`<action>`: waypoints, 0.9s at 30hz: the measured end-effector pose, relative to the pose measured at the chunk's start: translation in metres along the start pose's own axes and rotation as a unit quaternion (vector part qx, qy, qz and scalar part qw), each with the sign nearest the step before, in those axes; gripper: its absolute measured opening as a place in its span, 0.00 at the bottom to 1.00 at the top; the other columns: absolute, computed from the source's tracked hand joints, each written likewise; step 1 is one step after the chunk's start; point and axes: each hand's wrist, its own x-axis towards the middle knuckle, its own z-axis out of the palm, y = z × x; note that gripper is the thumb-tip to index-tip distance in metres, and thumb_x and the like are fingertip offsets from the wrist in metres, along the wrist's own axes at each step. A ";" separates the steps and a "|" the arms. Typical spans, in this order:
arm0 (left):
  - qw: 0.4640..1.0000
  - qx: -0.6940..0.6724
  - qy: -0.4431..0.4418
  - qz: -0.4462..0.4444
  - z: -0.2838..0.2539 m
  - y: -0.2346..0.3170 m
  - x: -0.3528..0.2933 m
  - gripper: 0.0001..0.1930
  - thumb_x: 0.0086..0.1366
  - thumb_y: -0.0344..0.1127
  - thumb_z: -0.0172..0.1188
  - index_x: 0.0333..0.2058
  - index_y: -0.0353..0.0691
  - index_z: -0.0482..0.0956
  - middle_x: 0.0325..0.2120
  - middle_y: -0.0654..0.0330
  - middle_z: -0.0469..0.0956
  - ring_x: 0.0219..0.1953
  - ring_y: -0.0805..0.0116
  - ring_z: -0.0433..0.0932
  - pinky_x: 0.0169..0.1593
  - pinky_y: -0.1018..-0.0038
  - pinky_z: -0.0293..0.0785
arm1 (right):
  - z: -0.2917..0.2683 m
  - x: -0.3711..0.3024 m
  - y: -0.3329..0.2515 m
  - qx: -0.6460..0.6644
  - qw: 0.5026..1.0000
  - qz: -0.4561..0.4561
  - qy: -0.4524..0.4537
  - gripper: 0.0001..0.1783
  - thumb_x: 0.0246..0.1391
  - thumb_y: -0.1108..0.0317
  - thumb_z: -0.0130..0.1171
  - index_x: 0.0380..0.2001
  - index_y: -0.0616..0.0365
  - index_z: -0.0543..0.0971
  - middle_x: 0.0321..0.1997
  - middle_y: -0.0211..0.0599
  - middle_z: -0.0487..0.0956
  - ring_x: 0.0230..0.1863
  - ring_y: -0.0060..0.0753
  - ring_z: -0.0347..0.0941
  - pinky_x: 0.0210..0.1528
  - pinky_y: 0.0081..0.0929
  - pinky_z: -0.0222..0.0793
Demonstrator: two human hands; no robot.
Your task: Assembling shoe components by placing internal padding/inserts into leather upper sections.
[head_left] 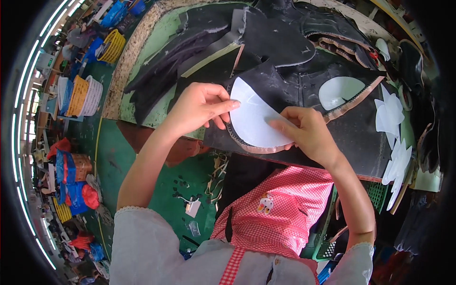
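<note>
A white half-oval stiffener sheet lies against a black leather shoe upper whose curved near edge has a notched, pinkish-tan border. My left hand pinches the sheet's left edge, its thumb on the white surface and its other fingers curled. At the lower right edge, my right hand is closed with the thumb on top and the fingers underneath. Whether those fingers also hold the leather is hidden. Just to the right, a second white stiffener sits on another black upper with the same tan border.
Black leather pieces are piled over the far part of the workbench. Loose white sheets overlap at its right edge. A green crate stands below on the right. Scraps litter the green floor; baskets stand far left.
</note>
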 end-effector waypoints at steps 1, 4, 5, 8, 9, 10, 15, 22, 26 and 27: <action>1.000 -0.009 -0.011 -0.018 0.001 -0.008 0.001 0.12 0.65 0.42 0.63 0.32 0.38 0.80 0.22 0.62 0.82 0.21 0.74 0.81 0.20 0.83 0.66 | 0.006 0.002 0.004 -0.022 1.000 0.019 -0.006 0.17 0.58 0.60 0.62 0.31 0.68 0.81 0.19 0.40 0.78 0.20 0.24 0.77 0.26 0.22 0.69; 0.999 -0.020 -0.020 -0.041 -0.002 -0.024 0.005 0.12 0.65 0.42 0.63 0.32 0.37 0.80 0.23 0.61 0.82 0.22 0.73 0.82 0.20 0.81 0.67 | 0.011 0.007 0.000 -0.051 0.997 0.058 -0.012 0.18 0.57 0.58 0.63 0.32 0.66 0.82 0.20 0.41 0.80 0.22 0.30 0.80 0.27 0.24 0.71; 0.998 -0.027 -0.025 -0.041 -0.003 -0.027 0.008 0.13 0.65 0.42 0.63 0.33 0.36 0.80 0.24 0.60 0.82 0.22 0.73 0.82 0.20 0.81 0.68 | 0.012 0.008 -0.002 -0.054 0.996 0.077 -0.008 0.18 0.56 0.57 0.64 0.32 0.65 0.83 0.21 0.41 0.80 0.24 0.33 0.81 0.29 0.26 0.72; 0.998 -0.039 -0.038 -0.041 -0.003 -0.034 0.013 0.12 0.66 0.41 0.63 0.33 0.36 0.80 0.23 0.61 0.82 0.22 0.72 0.82 0.21 0.81 0.70 | 0.017 0.011 0.005 -0.122 0.990 0.074 0.003 0.19 0.54 0.54 0.64 0.31 0.62 0.84 0.22 0.42 0.81 0.26 0.37 0.81 0.31 0.30 0.73; 0.998 -0.037 -0.034 -0.042 -0.002 -0.036 0.015 0.11 0.66 0.40 0.62 0.32 0.37 0.79 0.22 0.61 0.81 0.22 0.73 0.82 0.20 0.81 0.70 | 0.019 0.012 0.002 -0.146 0.985 0.086 0.009 0.18 0.52 0.52 0.64 0.31 0.58 0.85 0.24 0.43 0.82 0.28 0.44 0.81 0.34 0.34 0.74; 0.998 -0.034 -0.030 -0.042 -0.002 -0.038 0.017 0.10 0.67 0.39 0.62 0.31 0.37 0.78 0.21 0.61 0.81 0.21 0.74 0.82 0.19 0.82 0.70 | 0.021 0.013 0.001 -0.173 0.983 0.062 0.013 0.18 0.52 0.52 0.64 0.32 0.57 0.85 0.24 0.43 0.82 0.29 0.45 0.81 0.35 0.35 0.75; 0.979 0.184 0.080 -0.023 0.011 -0.024 0.006 0.17 0.60 0.33 0.67 0.21 0.39 0.66 0.13 0.62 0.73 0.14 0.75 0.73 0.17 0.75 0.63 | 0.035 0.005 -0.009 -0.397 0.904 -0.084 0.137 0.18 0.43 0.56 0.70 0.29 0.54 0.75 0.29 0.39 0.80 0.32 0.43 0.80 0.31 0.37 0.76; 0.949 0.151 0.036 0.274 0.083 0.046 0.001 0.15 0.54 0.39 0.70 0.25 0.41 0.70 0.16 0.62 0.70 0.19 0.62 0.74 0.26 0.65 0.69 | 0.064 -0.073 0.019 -0.409 0.888 -0.212 0.007 0.48 0.52 0.37 0.55 0.61 0.70 0.65 0.64 0.55 0.67 0.70 0.51 0.55 0.74 0.47 0.41; 0.809 0.380 0.121 0.431 0.155 0.052 0.068 0.32 0.56 0.49 0.67 0.55 0.38 0.71 0.50 0.49 0.74 0.55 0.52 0.71 0.55 0.62 0.68 | 0.060 -0.072 0.033 -0.295 0.931 -0.214 -0.007 0.40 0.56 0.50 0.59 0.61 0.70 0.65 0.63 0.57 0.68 0.70 0.54 0.55 0.74 0.46 0.43; 0.766 0.461 0.157 0.419 0.164 0.044 0.085 0.34 0.57 0.51 0.65 0.58 0.38 0.71 0.54 0.46 0.73 0.58 0.50 0.69 0.57 0.61 0.67 | 0.054 -0.071 0.032 -0.205 0.947 -0.249 -0.008 0.37 0.55 0.55 0.61 0.61 0.69 0.65 0.63 0.57 0.68 0.70 0.54 0.57 0.73 0.45 0.46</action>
